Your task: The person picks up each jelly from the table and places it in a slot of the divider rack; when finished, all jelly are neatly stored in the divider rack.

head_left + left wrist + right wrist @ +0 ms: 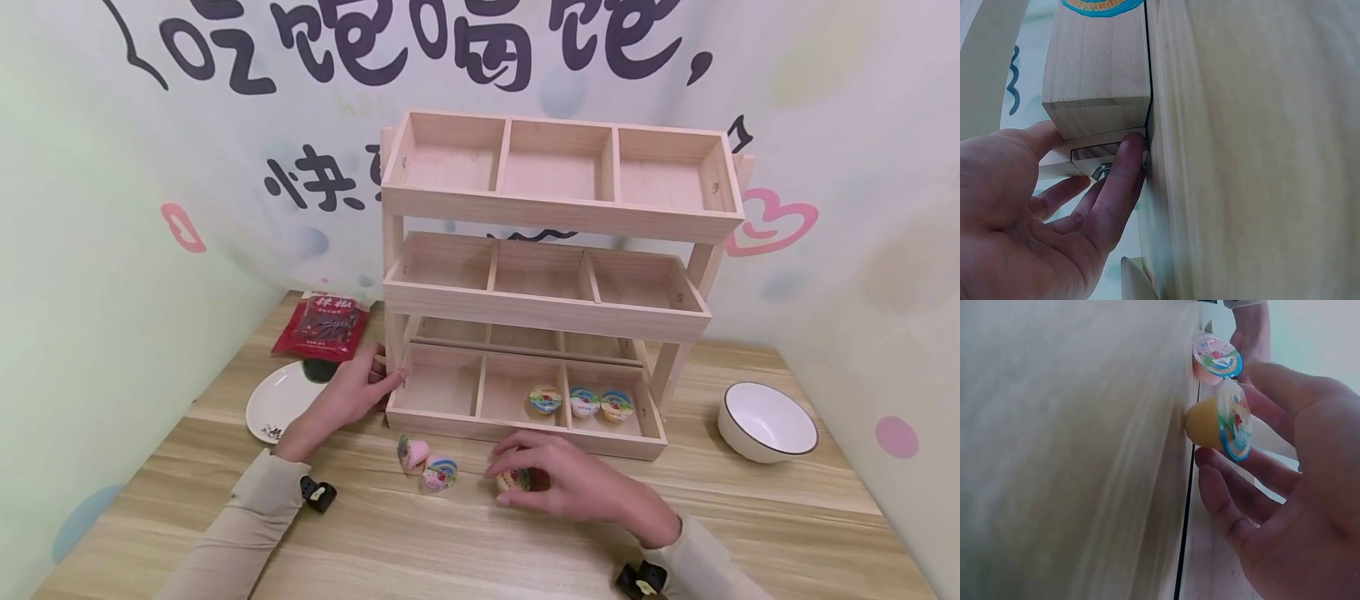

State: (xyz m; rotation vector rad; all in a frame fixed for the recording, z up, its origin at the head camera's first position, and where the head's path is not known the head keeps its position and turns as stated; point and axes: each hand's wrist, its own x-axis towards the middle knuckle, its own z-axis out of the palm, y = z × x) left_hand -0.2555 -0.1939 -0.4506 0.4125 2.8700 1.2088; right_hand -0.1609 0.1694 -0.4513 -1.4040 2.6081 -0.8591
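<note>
My left hand [351, 392] holds the left end of the wooden shelf rack [525, 313] at its bottom tray, thumb over the tray wall and fingers by the post. In the left wrist view, those fingers [1113, 200] reach along the rack's end near a metal wing nut [1102, 170]. Around a yellow jelly cup [1207, 423] on the table, my right hand [573, 479] has its thumb and fingers spread; a firm grip is not visible. Two pink jelly cups [438, 473] lie to its left. Three more jelly cups [545, 400] sit in the bottom tray's middle and right compartments.
On the left are a white plate [268, 398] with dark bits on it and a red packet [322, 325] behind. A white bowl [768, 421] stands right of the rack. Two upper trays [555, 208] overhang the bottom one. A printed cloth hangs behind.
</note>
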